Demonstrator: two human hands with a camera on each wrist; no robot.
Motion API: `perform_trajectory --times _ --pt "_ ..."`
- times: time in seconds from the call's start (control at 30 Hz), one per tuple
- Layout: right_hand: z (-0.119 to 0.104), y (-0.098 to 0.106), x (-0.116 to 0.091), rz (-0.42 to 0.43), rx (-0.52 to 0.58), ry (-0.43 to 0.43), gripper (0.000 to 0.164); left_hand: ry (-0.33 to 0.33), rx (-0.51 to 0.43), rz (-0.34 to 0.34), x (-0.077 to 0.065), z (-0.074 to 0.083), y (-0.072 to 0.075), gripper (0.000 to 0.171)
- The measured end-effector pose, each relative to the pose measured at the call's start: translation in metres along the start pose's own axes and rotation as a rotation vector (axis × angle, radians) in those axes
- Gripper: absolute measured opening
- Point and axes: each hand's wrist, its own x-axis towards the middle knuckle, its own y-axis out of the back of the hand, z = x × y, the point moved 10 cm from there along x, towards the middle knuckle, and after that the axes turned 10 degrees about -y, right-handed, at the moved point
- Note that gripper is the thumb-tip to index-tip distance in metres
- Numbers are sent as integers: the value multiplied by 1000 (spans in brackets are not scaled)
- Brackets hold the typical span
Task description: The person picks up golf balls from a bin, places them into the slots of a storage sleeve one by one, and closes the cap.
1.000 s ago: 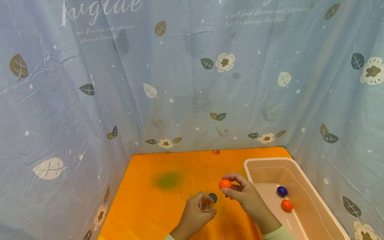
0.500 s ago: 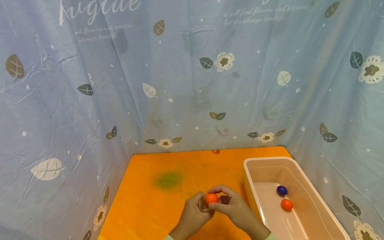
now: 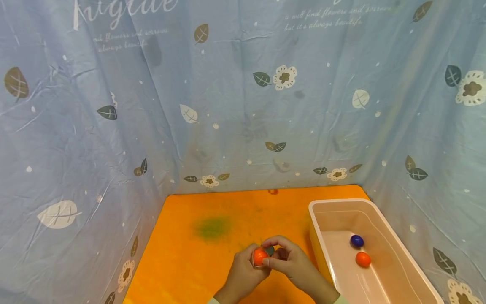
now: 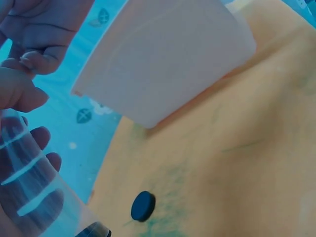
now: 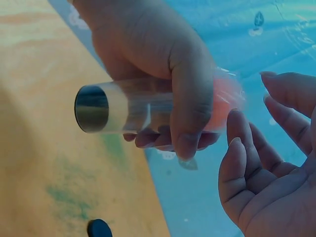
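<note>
My left hand [image 3: 244, 270] grips a clear plastic tube [image 5: 143, 101], fingers wrapped round it near the top; its far end [image 5: 92, 109] looks dark. In the tube's mouth sits an orange ball [image 3: 260, 256], seen through the clear wall in the right wrist view. My right hand [image 3: 298, 266] is close beside the mouth, thumb and forefinger bent loosely at the ball's edge. In the right wrist view, the right fingers [image 5: 237, 158] are spread, with a gap between thumb and fingertips. A small round black disc [image 4: 143, 206] lies on the table beyond the hands.
To the right stands a pale pink plastic bin [image 3: 322, 253] holding a blue ball [image 3: 357, 241] and another orange ball [image 3: 363, 259]. The orange tabletop [image 3: 182, 261] has a green stain [image 3: 213, 228]. A blue patterned curtain [image 3: 228, 84] encloses the back and sides.
My right hand has carried the orange ball leftward from beside the bin to the tube, and the ball has gone into its mouth. The left hand has stayed nearly in place.
</note>
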Motion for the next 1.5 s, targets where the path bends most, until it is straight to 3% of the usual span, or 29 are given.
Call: perform_trajectory --times 0.17,0.57,0.87,1.0,1.17,1.33,1.5 --pt "3 1 0 -4 8 1 32 12 -33 -19 -1 -3 -1 17" --pt "8 5 1 2 32 -32 33 12 -60 -21 -3 -2 -2 22" --pt "-6 20 -1 50 22 2 32 104 -9 -30 -12 -42 -7 20" --pt "-13 39 -4 108 27 -3 35 164 -27 -32 -15 -54 -8 23" --pt "-20 71 -11 215 52 -12 38 211 -84 -32 -16 -58 -10 25" --pt "-28 109 -21 304 37 2 41 225 -93 -33 -16 -55 -9 23" --pt "-35 150 -34 429 -60 66 43 206 -79 -40 -16 -53 -7 22"
